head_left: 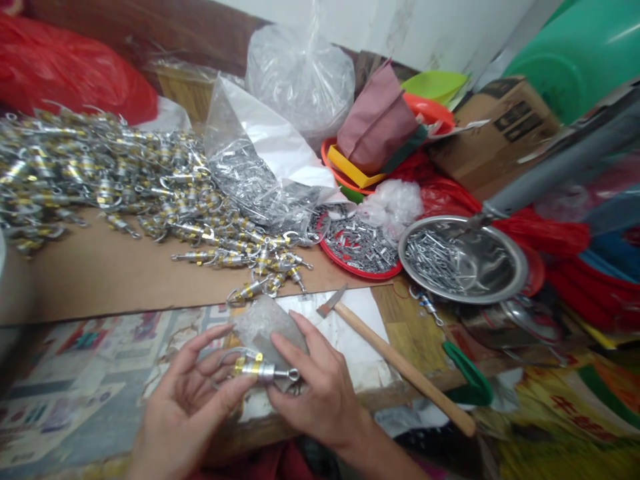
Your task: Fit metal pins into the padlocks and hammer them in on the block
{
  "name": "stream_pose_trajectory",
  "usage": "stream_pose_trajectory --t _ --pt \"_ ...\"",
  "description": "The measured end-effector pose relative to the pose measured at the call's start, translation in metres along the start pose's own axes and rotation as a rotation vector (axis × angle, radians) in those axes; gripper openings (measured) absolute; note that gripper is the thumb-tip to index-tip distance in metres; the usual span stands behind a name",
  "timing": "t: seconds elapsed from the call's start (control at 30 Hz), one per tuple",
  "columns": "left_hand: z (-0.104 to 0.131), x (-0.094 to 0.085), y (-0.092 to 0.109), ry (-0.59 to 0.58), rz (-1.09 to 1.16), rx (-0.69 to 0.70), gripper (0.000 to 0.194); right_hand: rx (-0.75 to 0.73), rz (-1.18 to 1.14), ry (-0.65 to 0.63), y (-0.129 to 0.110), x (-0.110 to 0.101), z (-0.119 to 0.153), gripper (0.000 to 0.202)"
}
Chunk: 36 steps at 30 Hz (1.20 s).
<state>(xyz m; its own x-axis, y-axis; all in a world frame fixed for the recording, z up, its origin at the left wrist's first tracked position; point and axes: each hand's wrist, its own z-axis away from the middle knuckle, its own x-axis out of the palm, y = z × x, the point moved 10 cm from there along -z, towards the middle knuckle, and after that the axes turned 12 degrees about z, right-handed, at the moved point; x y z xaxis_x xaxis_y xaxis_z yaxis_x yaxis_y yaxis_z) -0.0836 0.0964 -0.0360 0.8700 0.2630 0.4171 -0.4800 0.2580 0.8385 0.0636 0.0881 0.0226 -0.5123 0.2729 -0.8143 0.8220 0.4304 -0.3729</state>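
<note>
My left hand [193, 393] pinches one end of a small silver metal fitting [257, 369] with yellow bands, its thumb in front and its fingers curled behind. At the other end, near the eye loop, the thumb and fingers of my right hand [323, 383] close around the same fitting. A thin curved hook shows on its left side. Just behind lies a grey block [270, 320] at the bench edge, partly covered by my right fingers. To the right, a hammer [395, 353] with a wooden handle rests on white paper.
Many similar fittings [110, 167] are heaped on cardboard [100, 267] at the left. Small metal parts fill a clear bag [250, 180] and a red tray [360, 272]. A steel bowl [515, 267] holds metal pins. A grey metal bar [560, 160] slants above it.
</note>
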Motion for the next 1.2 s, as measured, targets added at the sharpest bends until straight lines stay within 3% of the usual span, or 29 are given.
stream_pose_trajectory --t 0.17,0.33,0.5,0.53,0.6,0.63,0.67,0.8,0.93,1.07,1.2 --pt "0.003 0.034 -0.012 -0.066 0.059 -0.056 0.055 0.03 0.048 0.026 0.019 -0.014 0.008 0.045" --pt "-0.013 0.045 -0.01 -0.115 -0.04 -0.029 0.058 0.062 0.006 -0.015 0.029 -0.016 0.0 0.049" --pt "-0.014 0.049 -0.007 -0.144 -0.069 -0.054 0.06 0.008 -0.15 -0.285 0.046 -0.024 -0.016 0.061" --pt "-0.013 0.05 -0.007 -0.15 -0.078 -0.052 0.06 -0.015 -0.151 -0.318 0.056 -0.029 -0.024 0.056" --pt "-0.012 0.051 -0.007 -0.17 -0.096 -0.049 0.06 0.122 0.04 -0.145 0.104 -0.058 -0.051 0.032" --pt "-0.012 0.052 -0.008 -0.182 -0.099 -0.048 0.06 0.216 0.222 -0.089 0.131 -0.068 -0.063 0.029" --pt "-0.013 0.052 -0.007 -0.187 -0.097 -0.042 0.061 0.261 0.405 -0.144 0.154 -0.065 -0.074 0.03" --pt "-0.012 0.054 -0.008 -0.228 -0.076 -0.058 0.06 0.313 0.526 -0.251 0.206 -0.042 -0.104 0.021" --pt "-0.008 0.064 -0.011 -0.313 -0.07 -0.153 0.056 0.346 0.57 -0.236 0.219 -0.036 -0.105 0.02" --pt "-0.007 0.069 -0.013 -0.381 -0.07 -0.218 0.055 0.362 0.553 -0.135 0.224 -0.053 -0.101 0.024" --pt "-0.014 0.064 -0.016 -0.371 -0.073 -0.222 0.056 0.366 0.465 -0.06 0.22 -0.064 -0.102 0.021"
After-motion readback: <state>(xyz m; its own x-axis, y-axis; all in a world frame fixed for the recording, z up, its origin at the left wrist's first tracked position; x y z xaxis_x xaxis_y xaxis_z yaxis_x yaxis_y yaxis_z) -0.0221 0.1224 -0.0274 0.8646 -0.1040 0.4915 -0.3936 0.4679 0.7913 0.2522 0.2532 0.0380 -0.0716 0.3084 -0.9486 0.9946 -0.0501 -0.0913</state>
